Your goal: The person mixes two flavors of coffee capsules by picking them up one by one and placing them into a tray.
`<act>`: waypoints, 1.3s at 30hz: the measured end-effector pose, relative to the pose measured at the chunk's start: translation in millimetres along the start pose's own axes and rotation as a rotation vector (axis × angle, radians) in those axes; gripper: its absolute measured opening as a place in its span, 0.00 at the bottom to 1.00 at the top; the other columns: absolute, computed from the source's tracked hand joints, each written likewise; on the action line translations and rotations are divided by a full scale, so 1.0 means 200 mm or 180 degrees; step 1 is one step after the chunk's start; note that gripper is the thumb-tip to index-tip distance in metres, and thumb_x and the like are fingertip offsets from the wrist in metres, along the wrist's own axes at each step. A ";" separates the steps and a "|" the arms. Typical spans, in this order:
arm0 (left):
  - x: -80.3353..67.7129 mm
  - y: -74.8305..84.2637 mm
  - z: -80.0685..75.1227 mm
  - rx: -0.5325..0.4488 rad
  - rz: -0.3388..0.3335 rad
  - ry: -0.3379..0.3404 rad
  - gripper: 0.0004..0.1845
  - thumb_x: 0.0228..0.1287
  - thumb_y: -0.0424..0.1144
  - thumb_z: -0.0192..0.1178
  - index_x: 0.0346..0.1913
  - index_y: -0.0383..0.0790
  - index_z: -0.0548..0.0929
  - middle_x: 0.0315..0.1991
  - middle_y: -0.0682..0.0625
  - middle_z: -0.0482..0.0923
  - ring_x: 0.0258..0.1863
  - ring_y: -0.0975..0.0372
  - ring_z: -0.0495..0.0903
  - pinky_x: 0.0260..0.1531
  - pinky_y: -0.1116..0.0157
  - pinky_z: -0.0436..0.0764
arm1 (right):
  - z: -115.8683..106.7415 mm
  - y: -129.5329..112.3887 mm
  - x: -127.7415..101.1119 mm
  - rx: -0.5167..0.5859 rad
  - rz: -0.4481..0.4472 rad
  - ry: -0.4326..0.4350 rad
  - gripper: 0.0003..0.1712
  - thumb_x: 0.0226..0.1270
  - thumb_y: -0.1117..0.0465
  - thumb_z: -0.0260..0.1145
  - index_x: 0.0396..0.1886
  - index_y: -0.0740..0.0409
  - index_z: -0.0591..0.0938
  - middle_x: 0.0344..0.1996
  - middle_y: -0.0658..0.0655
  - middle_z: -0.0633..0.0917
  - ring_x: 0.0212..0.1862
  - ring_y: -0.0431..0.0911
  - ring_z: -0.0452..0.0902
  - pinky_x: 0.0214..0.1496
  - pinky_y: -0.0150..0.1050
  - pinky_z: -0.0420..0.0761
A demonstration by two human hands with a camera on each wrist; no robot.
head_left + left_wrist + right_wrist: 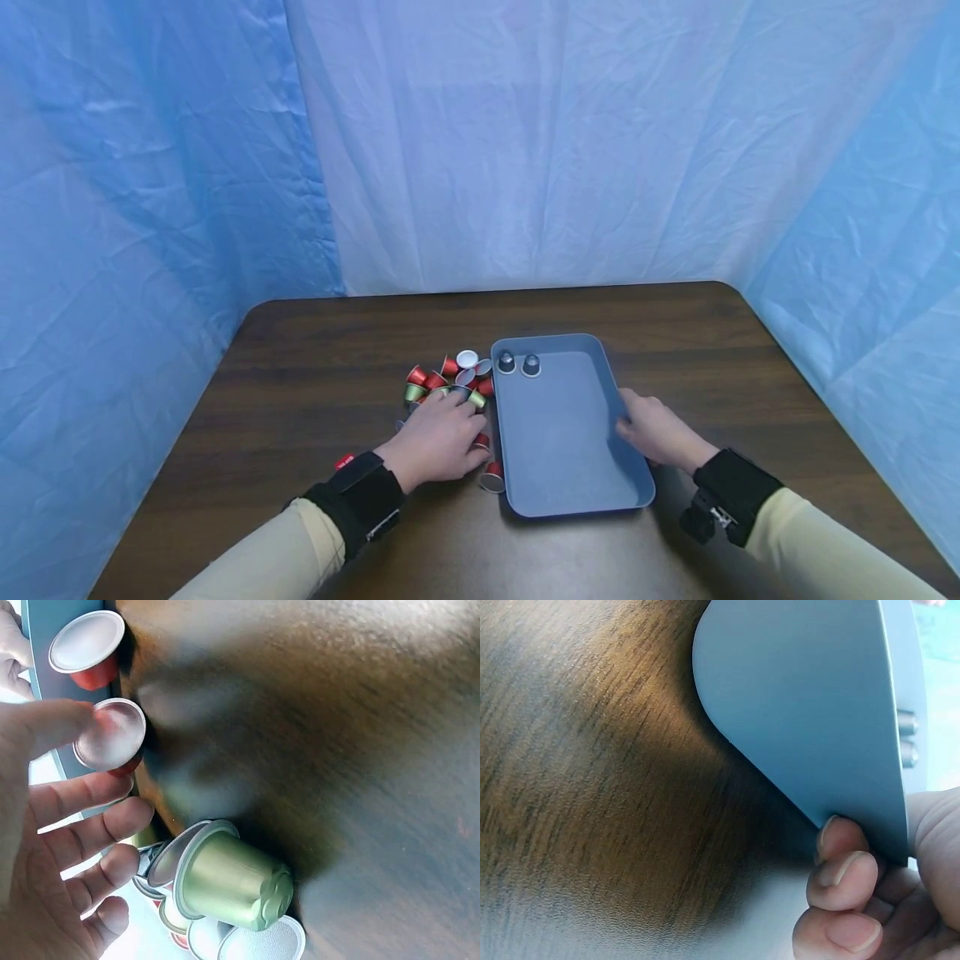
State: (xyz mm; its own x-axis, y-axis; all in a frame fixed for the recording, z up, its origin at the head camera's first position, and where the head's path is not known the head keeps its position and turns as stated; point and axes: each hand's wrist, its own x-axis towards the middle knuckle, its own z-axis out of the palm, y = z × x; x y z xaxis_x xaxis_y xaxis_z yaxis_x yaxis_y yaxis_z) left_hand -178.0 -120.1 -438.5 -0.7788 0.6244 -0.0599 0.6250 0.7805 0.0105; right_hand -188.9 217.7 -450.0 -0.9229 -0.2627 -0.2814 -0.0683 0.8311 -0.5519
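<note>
A blue-grey tray (562, 433) lies on a dark wooden table (315, 400). Two dark grey capsules (519, 363) stand in its far left corner. Left of the tray is a heap of red, green and silver coffee capsules (450, 379). My left hand (442, 437) hovers palm-down over the near side of the heap, fingers loosely spread. In the left wrist view its thumb touches the foil lid of a red capsule (111, 735) lying against the tray wall (41, 619), and a green capsule (232, 881) lies by the fingers. My right hand (637, 425) grips the tray's right rim (802, 697), fingers curled under it.
Another red capsule (492, 477) lies against the tray's near left side. Blue sheeting walls in the table at the back and on both sides. Bare wood stretches to the far left, behind the tray and to its right.
</note>
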 end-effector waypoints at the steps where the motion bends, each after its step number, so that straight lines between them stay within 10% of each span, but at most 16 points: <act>1: 0.00 0.00 0.00 0.0000 -0.0015 0.0003 0.23 0.64 0.62 0.66 0.50 0.48 0.88 0.45 0.53 0.86 0.46 0.58 0.77 0.52 0.57 0.76 | 0.00 0.00 0.00 0.0000 0.0006 -0.0003 0.31 0.75 0.66 0.55 0.72 0.77 0.59 0.53 0.76 0.80 0.32 0.46 0.82 0.26 0.40 0.81; 28: 0.00 0.04 -0.02 -0.0019 0.0009 -0.0304 0.17 0.65 0.54 0.68 0.50 0.50 0.84 0.40 0.53 0.84 0.39 0.61 0.79 0.45 0.60 0.71 | -0.03 -0.02 0.01 0.0003 0.0160 -0.0186 0.33 0.77 0.65 0.55 0.74 0.74 0.57 0.47 0.72 0.80 0.19 0.49 0.77 0.22 0.42 0.78; 39: -0.01 0.05 -0.03 0.0074 0.0033 -0.0218 0.16 0.64 0.52 0.70 0.51 0.50 0.84 0.42 0.53 0.85 0.41 0.60 0.81 0.45 0.60 0.72 | -0.05 -0.01 0.02 -0.0025 0.0190 -0.0206 0.34 0.76 0.64 0.56 0.75 0.74 0.57 0.22 0.57 0.77 0.15 0.48 0.74 0.20 0.39 0.75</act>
State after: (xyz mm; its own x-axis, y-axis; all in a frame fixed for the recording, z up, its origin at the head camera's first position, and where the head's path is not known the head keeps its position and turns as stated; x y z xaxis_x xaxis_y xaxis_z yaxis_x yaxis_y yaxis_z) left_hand -170.4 -113.2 -432.0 -0.7673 0.6283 -0.1282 0.6347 0.7727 -0.0118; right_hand -195.5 219.4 -441.4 -0.8990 -0.2436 -0.3639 -0.0172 0.8500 -0.5265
